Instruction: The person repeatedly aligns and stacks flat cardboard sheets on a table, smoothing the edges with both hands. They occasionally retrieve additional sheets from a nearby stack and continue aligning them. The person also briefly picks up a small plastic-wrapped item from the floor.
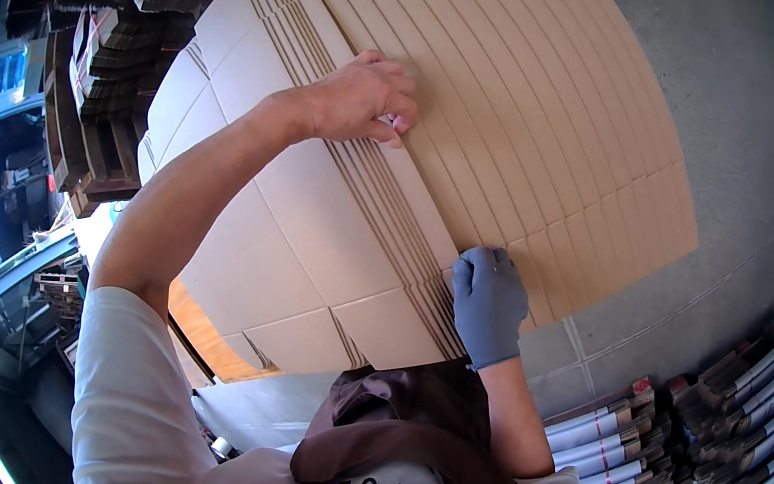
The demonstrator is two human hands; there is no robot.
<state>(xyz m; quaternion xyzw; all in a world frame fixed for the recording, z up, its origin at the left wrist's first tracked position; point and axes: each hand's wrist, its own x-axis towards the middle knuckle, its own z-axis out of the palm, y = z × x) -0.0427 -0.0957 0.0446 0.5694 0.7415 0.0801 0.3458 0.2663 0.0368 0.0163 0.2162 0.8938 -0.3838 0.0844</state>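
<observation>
A fanned layer of flat cardboard sheets (308, 230) lies in front of me, pale and creased, with several edges stepped closely together. To its right spreads a wider fan of brown cardboard sheets (493, 87), edges overlapping like shingles. My bare left hand (361, 101) curls over the long edge between the two; a small whitish spot shows at its fingers, too small to name. My right hand (489, 304), in a grey glove, closes at the near corner of the pale sheets, its fingertips partly hidden.
Stacks of dark cardboard on a wooden pallet (107, 188) rise at the far left. Bundles of folded board (606, 459) stand at the lower right. Grey concrete floor (736, 85) borders the sheets on the right. A vehicle (1, 151) shows at the left rim.
</observation>
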